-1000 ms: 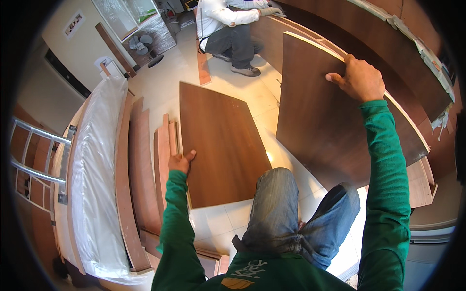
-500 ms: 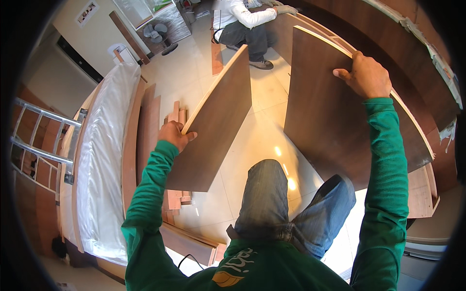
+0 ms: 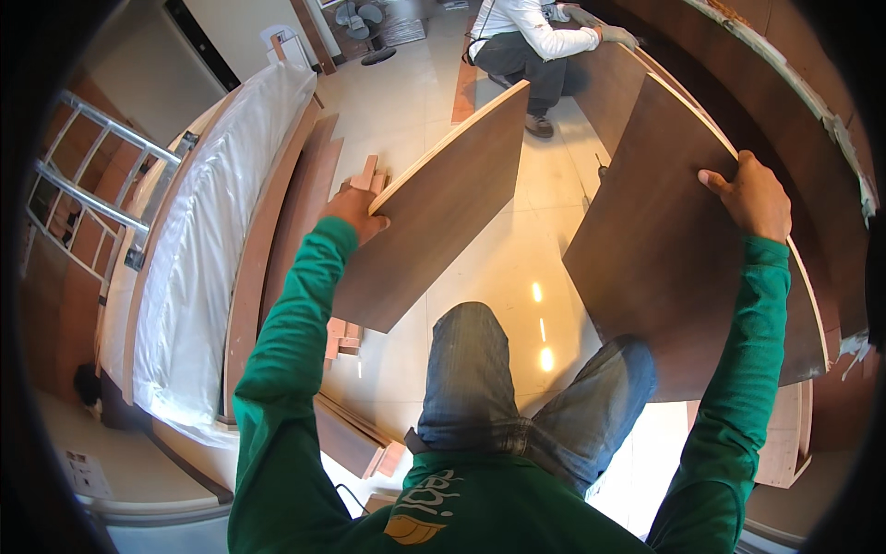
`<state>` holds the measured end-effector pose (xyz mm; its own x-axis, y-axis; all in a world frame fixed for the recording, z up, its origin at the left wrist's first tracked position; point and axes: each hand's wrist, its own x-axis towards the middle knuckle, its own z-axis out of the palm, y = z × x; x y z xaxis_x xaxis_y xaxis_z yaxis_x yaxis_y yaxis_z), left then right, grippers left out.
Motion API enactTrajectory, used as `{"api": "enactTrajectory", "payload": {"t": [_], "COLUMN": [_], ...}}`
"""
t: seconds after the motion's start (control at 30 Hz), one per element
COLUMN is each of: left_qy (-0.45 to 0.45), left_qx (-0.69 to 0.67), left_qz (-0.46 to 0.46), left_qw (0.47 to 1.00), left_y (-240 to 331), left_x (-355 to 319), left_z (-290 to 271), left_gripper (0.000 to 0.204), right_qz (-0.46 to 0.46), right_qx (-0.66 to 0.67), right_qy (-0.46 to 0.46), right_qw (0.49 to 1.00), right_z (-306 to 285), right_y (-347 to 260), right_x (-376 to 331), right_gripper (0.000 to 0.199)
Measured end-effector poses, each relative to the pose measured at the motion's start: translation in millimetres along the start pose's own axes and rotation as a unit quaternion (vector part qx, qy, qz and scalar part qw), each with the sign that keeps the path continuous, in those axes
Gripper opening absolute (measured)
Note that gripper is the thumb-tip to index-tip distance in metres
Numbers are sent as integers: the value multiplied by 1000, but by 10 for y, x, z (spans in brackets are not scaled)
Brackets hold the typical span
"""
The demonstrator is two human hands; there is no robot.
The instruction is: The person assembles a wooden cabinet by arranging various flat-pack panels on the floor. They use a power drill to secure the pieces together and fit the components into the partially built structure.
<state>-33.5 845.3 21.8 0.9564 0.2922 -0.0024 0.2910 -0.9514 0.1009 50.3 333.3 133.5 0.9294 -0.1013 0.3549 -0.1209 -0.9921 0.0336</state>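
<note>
Your left hand (image 3: pixel 355 214) clasps the upper edge of the smaller brown panel (image 3: pixel 434 208), which stands tilted on edge, stretching toward one o'clock. Your right hand (image 3: pixel 752 196) grips the top edge of the larger panel (image 3: pixel 678 249), which extends down toward seven o'clock.

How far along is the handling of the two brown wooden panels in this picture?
Done: the left brown wooden panel is tilted up on edge off the pale tiled floor. In hand: the left hand grips its edge; the right hand steadies the larger brown panel upright. Left: neither panel is set down or released.
</note>
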Motion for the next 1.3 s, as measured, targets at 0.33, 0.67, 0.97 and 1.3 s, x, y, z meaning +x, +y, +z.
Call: {"api": "enactTrajectory", "payload": {"t": [0.33, 0.67, 0.97, 1.3], "left_qy": [158, 156, 152, 167], "left_qx": [49, 88, 90, 110], "left_qz": [-124, -120, -131, -127], "left_qw": [978, 976, 975, 972], "left_y": [526, 313, 218, 347], "left_x": [318, 493, 515, 406], "left_z": [598, 672, 562, 533], "left_gripper": [72, 70, 82, 74], "right_qz": [36, -3, 12, 10], "right_qx": [-34, 17, 33, 3], "right_qy": [-24, -103, -129, -88], "right_qw": [998, 995, 991, 996], "right_z": [127, 8, -134, -265], "right_y": [130, 289, 243, 565], "right_x": [192, 211, 138, -327], "right_gripper": [76, 76, 67, 69]}}
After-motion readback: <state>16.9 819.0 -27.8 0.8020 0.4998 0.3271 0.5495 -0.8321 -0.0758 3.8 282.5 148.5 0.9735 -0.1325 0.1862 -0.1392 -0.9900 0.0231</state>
